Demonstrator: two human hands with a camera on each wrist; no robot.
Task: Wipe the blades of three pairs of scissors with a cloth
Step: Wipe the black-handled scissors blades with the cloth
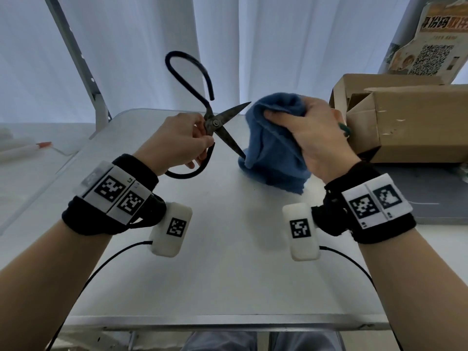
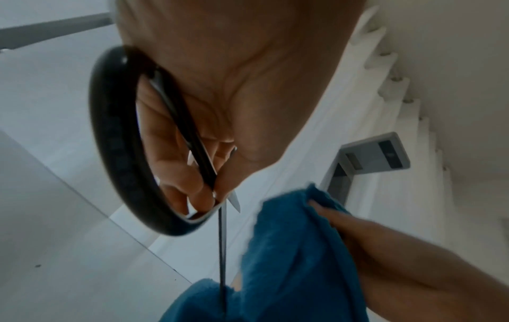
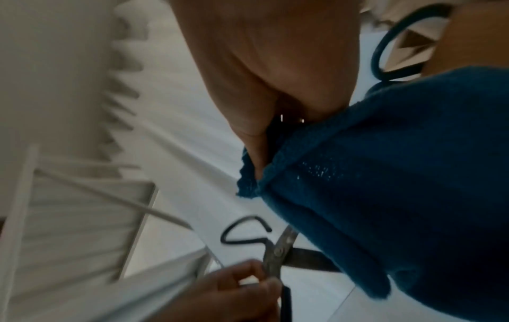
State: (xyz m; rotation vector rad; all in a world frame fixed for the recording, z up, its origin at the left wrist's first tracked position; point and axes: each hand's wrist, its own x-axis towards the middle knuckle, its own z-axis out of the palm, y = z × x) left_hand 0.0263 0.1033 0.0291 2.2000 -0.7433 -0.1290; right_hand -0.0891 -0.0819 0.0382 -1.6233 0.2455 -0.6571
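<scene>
A grey table (image 1: 215,249) carries the scene, with a torn cardboard box (image 1: 405,122) at its right edge and, propped behind that, a printed card with a QR code (image 1: 430,41). Above the table's far half, a bunched blue cloth (image 1: 273,148) hangs from the right hand (image 1: 314,138), whose fingers are curled into its upper folds; the cloth's lower hem sits just above or on the table, which cannot be told. Left of the cloth, the left hand (image 1: 177,138) pinches 1 pair of dark scissors (image 1: 215,122) close by the pivot, fingers curled around the lower handle loop. The blades stand spread wide above the table: the lower tip is against or just inside the cloth's left edge, the upper tip just short of the folds near the right hand's fingertips. A green-handled object (image 1: 345,129) peeks out beyond the right hand, by the box; whether it is another pair cannot be told. The likely risk: with both edges exposed and the hold so close to the pivot, a hurried stroke could carry the cloth hand's fingers onto an edge, or snag a point in the weave.
</scene>
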